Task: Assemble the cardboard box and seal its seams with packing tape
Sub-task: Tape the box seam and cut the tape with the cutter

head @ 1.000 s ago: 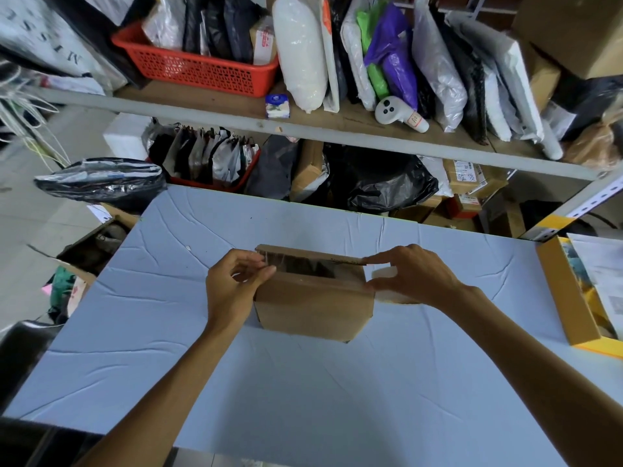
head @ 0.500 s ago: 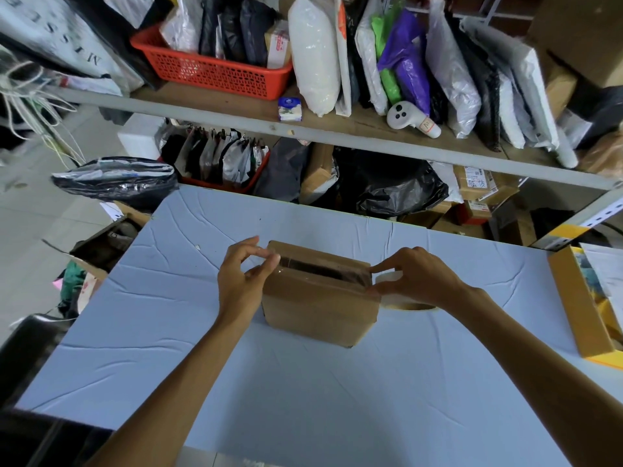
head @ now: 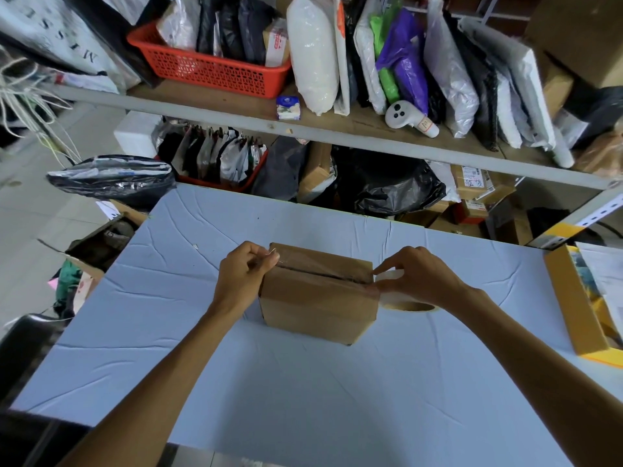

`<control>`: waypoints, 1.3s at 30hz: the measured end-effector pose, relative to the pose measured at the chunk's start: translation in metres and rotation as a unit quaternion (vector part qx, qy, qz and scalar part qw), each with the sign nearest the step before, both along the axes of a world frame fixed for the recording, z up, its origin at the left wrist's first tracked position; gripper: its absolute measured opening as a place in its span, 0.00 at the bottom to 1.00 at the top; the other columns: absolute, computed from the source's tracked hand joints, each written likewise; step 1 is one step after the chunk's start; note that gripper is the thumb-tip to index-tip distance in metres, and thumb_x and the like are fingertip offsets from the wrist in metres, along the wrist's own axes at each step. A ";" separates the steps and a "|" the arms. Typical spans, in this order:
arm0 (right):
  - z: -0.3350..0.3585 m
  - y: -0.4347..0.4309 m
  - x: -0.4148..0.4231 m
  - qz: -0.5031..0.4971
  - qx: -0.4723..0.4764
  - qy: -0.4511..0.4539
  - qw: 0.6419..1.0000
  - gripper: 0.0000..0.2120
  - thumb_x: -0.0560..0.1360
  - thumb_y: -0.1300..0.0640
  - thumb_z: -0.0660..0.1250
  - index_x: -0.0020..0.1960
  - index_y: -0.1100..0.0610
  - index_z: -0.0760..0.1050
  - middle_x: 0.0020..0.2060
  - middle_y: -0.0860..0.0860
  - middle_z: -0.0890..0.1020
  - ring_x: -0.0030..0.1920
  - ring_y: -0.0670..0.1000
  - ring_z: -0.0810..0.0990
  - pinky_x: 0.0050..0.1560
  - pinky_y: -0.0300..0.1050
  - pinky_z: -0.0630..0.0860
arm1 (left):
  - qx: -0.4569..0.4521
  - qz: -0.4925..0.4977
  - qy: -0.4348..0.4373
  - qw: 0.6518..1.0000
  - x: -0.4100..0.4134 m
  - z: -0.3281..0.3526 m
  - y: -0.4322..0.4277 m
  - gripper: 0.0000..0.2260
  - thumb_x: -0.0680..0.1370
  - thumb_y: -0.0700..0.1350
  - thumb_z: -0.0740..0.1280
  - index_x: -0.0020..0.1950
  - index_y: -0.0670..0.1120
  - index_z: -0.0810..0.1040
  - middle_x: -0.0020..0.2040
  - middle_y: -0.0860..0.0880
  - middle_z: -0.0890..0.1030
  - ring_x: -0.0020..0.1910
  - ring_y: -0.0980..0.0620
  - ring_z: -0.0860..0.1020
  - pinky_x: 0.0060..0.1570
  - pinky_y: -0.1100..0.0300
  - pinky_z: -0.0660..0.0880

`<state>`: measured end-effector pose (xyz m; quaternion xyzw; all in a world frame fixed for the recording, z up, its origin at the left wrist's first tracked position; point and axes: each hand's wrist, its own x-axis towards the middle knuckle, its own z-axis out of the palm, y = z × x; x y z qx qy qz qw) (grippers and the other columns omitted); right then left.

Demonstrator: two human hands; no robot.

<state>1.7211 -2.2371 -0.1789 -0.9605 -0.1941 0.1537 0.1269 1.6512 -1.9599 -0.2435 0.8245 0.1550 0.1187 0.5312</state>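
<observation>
cluttered shelves (head: 337, 129) stand behind a pale blue table (head: 303, 382) where a cardboard box (head: 317, 298) sits near the middle. the left hand (head: 246, 274) pinches the free end of clear tape (head: 323, 264) at the box's left top edge. the right hand (head: 421, 278) grips the tape roll (head: 408, 303) touching its right side, the strip stretched along the top seam.

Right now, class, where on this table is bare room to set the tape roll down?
Free: the table between the cardboard box and its near edge; also left of the left hand. Crowded: right side, with tape roll, right hand, yellow tray.
</observation>
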 end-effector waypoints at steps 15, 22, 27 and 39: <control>-0.010 0.009 0.009 -0.076 -0.014 -0.011 0.997 0.23 0.66 0.37 0.73 0.52 0.52 0.81 0.56 0.50 0.80 0.52 0.51 0.77 0.41 0.41 0.70 | 0.046 0.046 -0.040 0.997 0.000 -0.004 -0.004 0.05 0.72 0.44 0.74 0.41 0.43 0.80 0.36 0.56 0.81 0.38 0.62 0.80 0.36 0.75 0.73; -0.017 0.012 0.013 -0.094 -0.025 0.008 0.995 0.27 0.63 0.35 0.74 0.53 0.53 0.78 0.54 0.50 0.79 0.52 0.52 0.77 0.40 0.41 0.67 | 0.012 0.071 -0.020 0.997 0.002 -0.005 -0.002 0.07 0.69 0.42 0.76 0.40 0.43 0.79 0.40 0.52 0.79 0.39 0.58 0.79 0.36 0.75 0.72; -0.018 0.014 0.012 -0.095 -0.024 0.016 0.995 0.29 0.62 0.34 0.74 0.54 0.53 0.79 0.53 0.50 0.79 0.51 0.51 0.77 0.37 0.40 0.66 | -0.012 0.079 0.006 0.997 -0.003 -0.011 0.002 0.07 0.69 0.42 0.77 0.39 0.42 0.80 0.37 0.52 0.81 0.39 0.57 0.79 0.38 0.69 0.71; -0.017 0.017 0.017 -0.098 -0.019 0.023 0.995 0.27 0.63 0.37 0.75 0.53 0.56 0.81 0.54 0.51 0.80 0.51 0.52 0.78 0.41 0.42 0.70 | -0.079 0.157 0.115 0.978 0.011 -0.011 0.004 0.12 0.66 0.44 0.79 0.45 0.43 0.81 0.35 0.54 0.81 0.38 0.53 0.79 0.45 0.59 0.77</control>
